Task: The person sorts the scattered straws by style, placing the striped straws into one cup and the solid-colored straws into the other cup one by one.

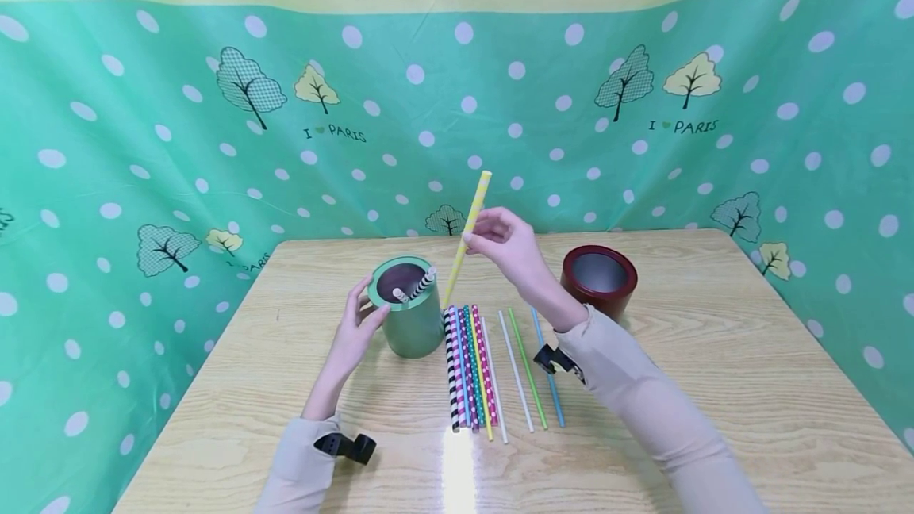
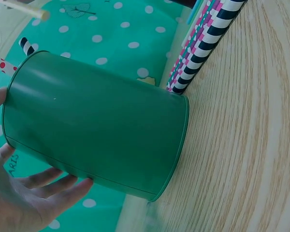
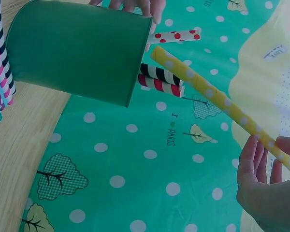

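Observation:
My right hand (image 1: pixel 510 248) pinches a yellow straw with pale dots (image 1: pixel 477 201) between thumb and fingers. The straw is tilted, its lower end close to the rim of a green can (image 1: pixel 414 333) in the right wrist view. My left hand (image 1: pixel 355 331) grips that can from the left, thumb and fingers around its side near the rim. Inside the can stand a red-dotted white straw (image 3: pixel 176 36), a black-and-white striped straw (image 3: pixel 160 73) and a red-and-white striped straw (image 3: pixel 159 85). The can stands upright on the table.
Right of the green can lies a row of patterned and plain straws (image 1: pixel 471 371). Thin white, green (image 1: pixel 527 367) and blue straws lie farther right, spaced apart. A dark red can (image 1: pixel 603 304) stands at the table's back right, beyond my right forearm. A dotted green curtain (image 1: pixel 400 125) hangs behind.

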Demonstrator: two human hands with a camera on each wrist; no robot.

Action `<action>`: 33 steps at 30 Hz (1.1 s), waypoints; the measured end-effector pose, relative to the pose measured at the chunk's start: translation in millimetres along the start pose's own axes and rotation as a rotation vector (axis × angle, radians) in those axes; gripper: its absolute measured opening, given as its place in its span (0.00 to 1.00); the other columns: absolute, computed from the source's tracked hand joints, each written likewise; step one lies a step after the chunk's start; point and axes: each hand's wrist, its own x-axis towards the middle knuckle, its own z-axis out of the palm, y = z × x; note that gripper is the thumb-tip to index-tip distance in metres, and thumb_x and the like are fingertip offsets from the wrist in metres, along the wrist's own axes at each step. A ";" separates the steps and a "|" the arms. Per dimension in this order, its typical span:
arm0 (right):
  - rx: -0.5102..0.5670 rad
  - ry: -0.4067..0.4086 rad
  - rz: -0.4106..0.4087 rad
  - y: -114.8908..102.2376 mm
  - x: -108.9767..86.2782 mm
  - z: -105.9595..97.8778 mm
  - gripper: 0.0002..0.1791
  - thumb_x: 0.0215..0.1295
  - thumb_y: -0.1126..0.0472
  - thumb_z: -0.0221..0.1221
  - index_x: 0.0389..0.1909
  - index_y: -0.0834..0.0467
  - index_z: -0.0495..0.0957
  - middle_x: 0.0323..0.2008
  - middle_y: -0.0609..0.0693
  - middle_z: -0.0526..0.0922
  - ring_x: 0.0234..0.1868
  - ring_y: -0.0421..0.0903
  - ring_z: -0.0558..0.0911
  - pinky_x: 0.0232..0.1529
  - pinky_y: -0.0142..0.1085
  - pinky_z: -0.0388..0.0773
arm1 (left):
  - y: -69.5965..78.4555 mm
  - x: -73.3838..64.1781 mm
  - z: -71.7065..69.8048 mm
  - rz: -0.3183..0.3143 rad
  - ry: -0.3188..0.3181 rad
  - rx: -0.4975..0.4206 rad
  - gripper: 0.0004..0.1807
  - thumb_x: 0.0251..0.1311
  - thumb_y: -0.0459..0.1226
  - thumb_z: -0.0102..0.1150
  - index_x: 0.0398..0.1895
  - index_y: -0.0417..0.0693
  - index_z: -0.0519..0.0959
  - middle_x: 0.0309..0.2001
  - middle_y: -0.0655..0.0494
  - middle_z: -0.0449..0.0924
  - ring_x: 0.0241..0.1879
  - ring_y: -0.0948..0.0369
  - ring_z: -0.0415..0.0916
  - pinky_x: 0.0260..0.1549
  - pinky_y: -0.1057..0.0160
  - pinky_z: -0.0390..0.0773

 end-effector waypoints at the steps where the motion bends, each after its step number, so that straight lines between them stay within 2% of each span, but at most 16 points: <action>1: 0.013 0.001 -0.004 -0.8 0.5 1.1 0.14 0.54 0.72 0.57 0.42 0.67 0.69 0.32 0.54 0.76 0.32 0.42 0.79 0.42 0.41 0.77 | 0.0 0.0 -0.1 -0.001 -0.001 0.002 0.32 0.60 0.38 0.51 0.65 0.56 0.51 0.55 0.41 0.60 0.56 0.48 0.63 0.50 0.53 0.68; 10: 0.088 0.003 -0.047 -3.3 3.9 11.9 0.11 0.54 0.72 0.57 0.38 0.65 0.69 0.30 0.51 0.76 0.31 0.41 0.79 0.41 0.39 0.78 | 1.1 -0.9 0.7 0.002 0.017 0.007 0.31 0.61 0.36 0.50 0.66 0.53 0.51 0.55 0.39 0.61 0.55 0.47 0.63 0.49 0.58 0.69; 16: 0.042 0.001 -0.065 2.5 5.2 19.9 0.11 0.52 0.74 0.58 0.37 0.66 0.69 0.31 0.50 0.77 0.32 0.40 0.78 0.42 0.36 0.77 | 1.0 -0.5 0.6 -0.004 0.014 0.010 0.32 0.60 0.37 0.51 0.65 0.54 0.51 0.55 0.40 0.61 0.56 0.47 0.63 0.51 0.53 0.68; 24: -0.046 -0.017 -0.101 14.3 7.6 30.5 0.13 0.50 0.74 0.59 0.38 0.67 0.70 0.33 0.57 0.78 0.35 0.42 0.77 0.42 0.34 0.76 | 0.8 0.2 0.6 -0.004 0.006 0.013 0.32 0.60 0.37 0.51 0.65 0.53 0.50 0.55 0.39 0.59 0.56 0.46 0.62 0.51 0.52 0.68; 33: -0.108 -0.090 -0.070 21.1 4.4 33.9 0.15 0.52 0.71 0.59 0.42 0.67 0.71 0.39 0.61 0.77 0.40 0.48 0.77 0.44 0.33 0.74 | 0.1 0.6 0.2 0.001 0.006 0.000 0.32 0.61 0.35 0.50 0.66 0.52 0.50 0.56 0.39 0.59 0.56 0.46 0.62 0.52 0.54 0.68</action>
